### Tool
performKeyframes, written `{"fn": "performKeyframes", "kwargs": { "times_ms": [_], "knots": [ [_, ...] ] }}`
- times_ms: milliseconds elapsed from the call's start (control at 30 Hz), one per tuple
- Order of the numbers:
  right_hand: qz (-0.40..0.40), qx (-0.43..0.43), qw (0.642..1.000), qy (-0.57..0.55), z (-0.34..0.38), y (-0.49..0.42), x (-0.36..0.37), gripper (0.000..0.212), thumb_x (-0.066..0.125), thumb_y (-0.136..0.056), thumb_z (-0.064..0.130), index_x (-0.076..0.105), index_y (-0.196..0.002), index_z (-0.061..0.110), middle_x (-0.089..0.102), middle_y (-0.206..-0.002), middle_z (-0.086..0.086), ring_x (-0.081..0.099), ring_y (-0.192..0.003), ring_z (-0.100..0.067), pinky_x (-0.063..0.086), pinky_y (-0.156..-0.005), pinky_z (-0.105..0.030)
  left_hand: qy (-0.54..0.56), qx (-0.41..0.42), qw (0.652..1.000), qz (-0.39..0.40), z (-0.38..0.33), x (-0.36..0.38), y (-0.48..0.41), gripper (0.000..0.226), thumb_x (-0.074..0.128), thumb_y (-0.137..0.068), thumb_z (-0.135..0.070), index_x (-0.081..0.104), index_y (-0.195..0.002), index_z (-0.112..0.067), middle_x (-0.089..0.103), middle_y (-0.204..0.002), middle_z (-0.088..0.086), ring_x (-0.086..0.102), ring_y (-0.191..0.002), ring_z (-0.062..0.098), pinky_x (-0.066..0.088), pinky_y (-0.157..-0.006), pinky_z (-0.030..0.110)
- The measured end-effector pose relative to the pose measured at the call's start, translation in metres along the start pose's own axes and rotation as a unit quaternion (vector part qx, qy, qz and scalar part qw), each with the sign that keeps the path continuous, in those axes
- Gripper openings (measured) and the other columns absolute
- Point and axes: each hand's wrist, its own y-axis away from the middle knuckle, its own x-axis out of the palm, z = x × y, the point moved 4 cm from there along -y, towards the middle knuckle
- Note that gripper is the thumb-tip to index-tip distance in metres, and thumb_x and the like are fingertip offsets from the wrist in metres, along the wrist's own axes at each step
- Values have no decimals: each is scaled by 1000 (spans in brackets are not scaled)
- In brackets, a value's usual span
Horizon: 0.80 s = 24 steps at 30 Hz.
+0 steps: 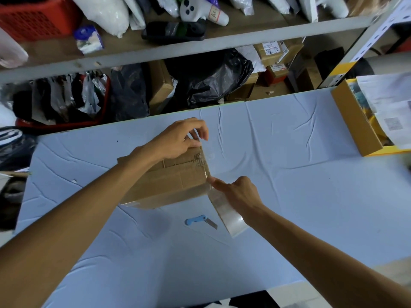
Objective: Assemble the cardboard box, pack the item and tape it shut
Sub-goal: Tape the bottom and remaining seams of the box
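Left hand [178, 138] fingertips pinch clear tape [205, 152] at the far right corner of the cardboard box [169, 181]; right hand [235, 192] clasps the tape roll [229, 216] at its near right corner. Box print illegible. Blue knife [200, 221] lies nearer, on the table [289, 196].

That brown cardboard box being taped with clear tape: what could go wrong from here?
1. The clear tape strip stretched along the brown cardboard box's right edge, between the left hand and right hand, could wrinkle or stick to itself.
2. The clear tape roll hangs off the box and may tug the strip crooked.
3. The blue-handled utility knife lies blade-out near the right forearm; it could nick it.
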Motion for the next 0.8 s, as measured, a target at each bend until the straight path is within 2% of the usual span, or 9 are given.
{"fn": "performKeyframes", "kwargs": {
  "times_ms": [67, 200, 367, 467, 567, 667, 800],
  "knots": [
    [1, 0, 1000, 2, 0, 0, 0, 62, 65, -71, 69, 48, -83, 10, 50, -77, -5, 48, -71, -20, 38, -62, -35, -25, 11, 999, 26, 1, 0, 2, 16, 63, -89, -10, 67, -86, -25, 60, -100, -7, 58, -93, 4, 51, -83, 22],
    [0, 0, 1000, 2, 0, 0, 0, 63, 65, -71, 68, 51, -87, 10, 53, -81, -6, 51, -73, -21, 40, -64, -35, -70, 27, 994, 78, 4, -4, 2, 11, 67, -87, -24, 68, -98, -28, 59, -107, -10, 56, -98, 5, 45, -88, 21],
    [1, 0, 1000, -1, 2, 0, 0, 61, 65, -71, 68, 51, -86, 11, 53, -82, -6, 51, -75, -21, 40, -65, -34, -133, 44, 983, 114, 1, 0, -2, 13, 61, -91, -23, 67, -103, -26, 54, -109, -11, 51, -99, 6, 43, -89, 28],
    [0, 3, 1000, -1, 1, -1, 0, 64, 66, -70, 68, 53, -89, 9, 52, -79, -5, 51, -72, -21, 39, -63, -34, -92, 25, 986, 134, 6, 4, -1, 17, 58, -93, -18, 68, -106, -24, 56, -116, -9, 52, -107, 8, 41, -95, 28],
    [4, 1, 1000, 3, -1, -2, 0, 62, 66, -70, 68, 51, -82, 10, 49, -73, -4, 47, -67, -20, 37, -61, -33, -36, 9, 994, 99, 11, 7, 3, 26, 61, -91, -13, 66, -114, -23, 53, -128, -7, 50, -119, 9, 40, -103, 27],
    [2, -4, 1000, 4, 0, -2, 0, 59, 66, -72, 67, 43, -72, 13, 43, -66, -2, 41, -59, -18, 32, -55, -31, 22, -12, 998, 51, 12, 4, 5, 29, 66, -87, -11, 63, -110, -27, 56, -121, -6, 55, -112, 9, 46, -99, 31],
    [-1, -9, 1000, 12, 3, -3, 1, 59, 65, -73, 68, 44, -76, 12, 43, -67, -1, 42, -60, -17, 32, -54, -30, -36, 13, 997, 62, 9, 3, 4, 14, 63, -89, -14, 67, -94, -26, 59, -103, -9, 55, -100, 9, 46, -95, 39]
  ]
}}
